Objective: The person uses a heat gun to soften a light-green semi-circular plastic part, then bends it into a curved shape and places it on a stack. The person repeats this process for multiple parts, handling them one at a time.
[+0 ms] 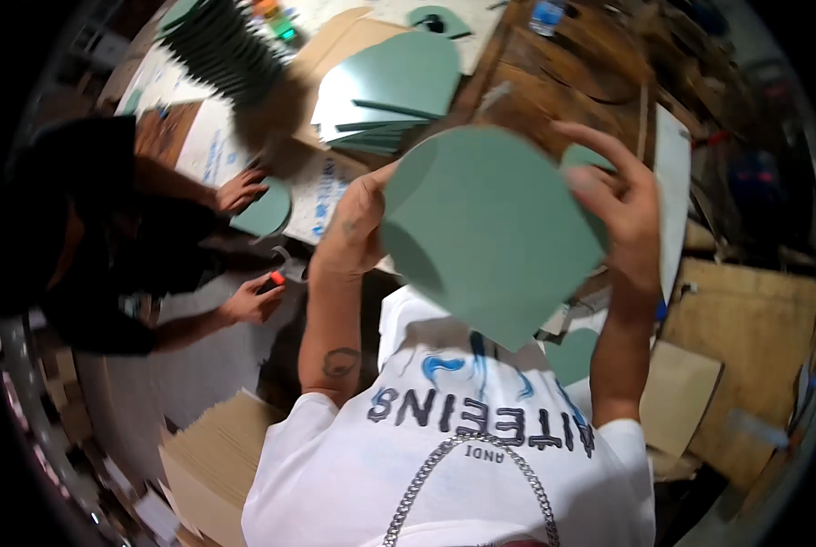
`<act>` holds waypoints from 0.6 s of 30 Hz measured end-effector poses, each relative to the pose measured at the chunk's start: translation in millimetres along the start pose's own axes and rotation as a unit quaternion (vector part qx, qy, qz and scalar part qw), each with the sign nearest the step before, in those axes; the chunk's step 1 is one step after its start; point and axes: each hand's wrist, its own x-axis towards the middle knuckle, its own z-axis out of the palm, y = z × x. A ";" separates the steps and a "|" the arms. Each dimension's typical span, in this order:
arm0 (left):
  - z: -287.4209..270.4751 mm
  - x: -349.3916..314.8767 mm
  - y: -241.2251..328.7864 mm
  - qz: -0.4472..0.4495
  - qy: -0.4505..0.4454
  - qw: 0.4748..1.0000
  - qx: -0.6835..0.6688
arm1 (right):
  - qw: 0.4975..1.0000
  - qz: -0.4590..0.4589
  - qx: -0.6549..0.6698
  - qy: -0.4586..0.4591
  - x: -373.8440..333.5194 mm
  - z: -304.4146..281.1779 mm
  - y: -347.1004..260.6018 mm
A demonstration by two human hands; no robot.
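In front of my chest I hold up a flat, pale green teardrop-shaped panel (495,228), its pointed corner toward me. My left hand (361,219) is closed on its left edge, with most of the fingers hidden behind it. At the right edge my right hand (619,196) grips the panel, its fingers curled and a little blurred. A small green patch (586,155) shows between those fingers; I cannot tell whether it belongs to another piece. Just beyond the panel, a fanned pile of similar green panels (394,77) lies on brown cardboard.
At left a co-worker in black rests a hand (242,190) on a green piece (267,210); their other hand (255,301) holds a red-ended tool. A tall stack of green pieces (221,55) stands far left. Cardboard sheets (216,465) lie low left, a wooden board (745,337) right.
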 end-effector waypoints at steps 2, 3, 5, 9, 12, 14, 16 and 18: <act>-0.7 0.9 10.4 -0.070 -0.068 0.988 0.119 | 0.996 0.038 0.080 -0.018 17.1 6.9 14.0; 4.8 2.5 5.3 -0.104 -0.043 0.986 0.126 | 0.994 0.040 0.099 -0.005 19.9 1.0 22.7; 9.8 -2.0 -7.7 -0.116 0.024 0.988 0.102 | 0.977 0.025 0.160 0.141 16.0 -11.8 53.4; 19.5 -23.7 -47.2 -0.126 0.160 0.967 -0.152 | 0.912 0.081 0.136 0.377 -31.2 -85.0 183.8; 5.1 -53.5 -75.5 -0.107 0.154 0.953 -0.238 | 0.798 0.150 -0.250 0.527 -129.7 -177.0 324.8; 6.4 -70.0 -79.0 -0.091 0.131 0.961 -0.227 | 0.633 0.267 -0.481 0.544 -187.0 -213.0 375.1; 14.5 -74.3 -78.1 -0.111 0.140 0.955 -0.238 | 0.562 0.451 -0.477 0.503 -246.3 -232.7 406.4; 20.3 -79.4 -74.2 -0.092 0.163 0.953 -0.240 | 0.687 0.502 -0.341 0.399 -255.7 -252.6 431.2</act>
